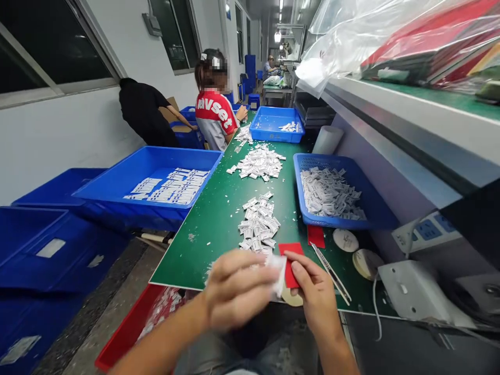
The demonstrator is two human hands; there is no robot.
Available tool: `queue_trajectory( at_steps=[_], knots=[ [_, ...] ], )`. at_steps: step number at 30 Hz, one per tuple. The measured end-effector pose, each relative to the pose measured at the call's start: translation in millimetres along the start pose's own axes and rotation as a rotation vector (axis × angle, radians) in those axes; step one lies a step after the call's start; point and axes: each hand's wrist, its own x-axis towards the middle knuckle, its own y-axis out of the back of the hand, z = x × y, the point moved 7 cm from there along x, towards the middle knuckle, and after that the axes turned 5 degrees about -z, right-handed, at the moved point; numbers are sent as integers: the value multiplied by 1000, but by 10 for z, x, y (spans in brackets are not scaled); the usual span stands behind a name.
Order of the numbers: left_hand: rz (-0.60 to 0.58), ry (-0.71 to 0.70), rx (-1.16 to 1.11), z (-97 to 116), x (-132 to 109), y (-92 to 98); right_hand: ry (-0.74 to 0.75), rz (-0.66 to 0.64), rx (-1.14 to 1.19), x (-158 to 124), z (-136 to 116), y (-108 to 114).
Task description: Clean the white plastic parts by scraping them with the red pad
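My left hand [240, 286] is smeared by motion above the table's near edge. Its fingers close on a small white piece [279, 276], too blurred to make out in detail. My right hand [316, 289] is beside it, thumb and forefinger pinched at the edge of a red card [289, 276]. The white piece overlaps the card's left side. Just beyond my hands is a heap of small white plastic parts [258, 221]. Metal tweezers [331, 273] lie to the right of my right hand. Under the card, a pale round disc [292, 298] shows at the table edge.
A blue basket [299, 195] of white parts stands right; another heap [260, 162] and a blue tray [255, 125] lie farther along the green table [211, 224]. Blue bins [148, 208] flank the left. A metal bracket [422, 291] sits right. Two co-workers [214, 114] are beyond.
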Motion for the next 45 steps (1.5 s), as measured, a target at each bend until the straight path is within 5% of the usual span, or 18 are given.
queue_trajectory(
  at_steps=[3,6,11,16,21,25,33,39,45],
  knots=[
    [-456,145,36,-470,880,-855,-29,27,3,-158,100,214],
    [-594,285,150,-1091,1478,-1215,-32,85,20,-293,159,460],
    [-673,501,415,-1973,1447,-1121,-32,132,31,-424,218,710],
    [-689,559,506,-2298,1213,-962,-15,184,18,-450,212,635],
    [-618,547,442,-2349,1151,-830,4,163,7,-452,196,470],
    [-441,588,315,-2341,1123,-600,9,164,-9,-481,197,357],
    [-79,966,-237,-2378,761,31,-10,110,-38,-476,290,-19],
    [158,1072,-725,-1891,-30,430,14,14,-45,-396,339,-438],
    [390,1030,-926,-1288,-585,650,-39,-97,-112,-319,420,-769]
  ],
)
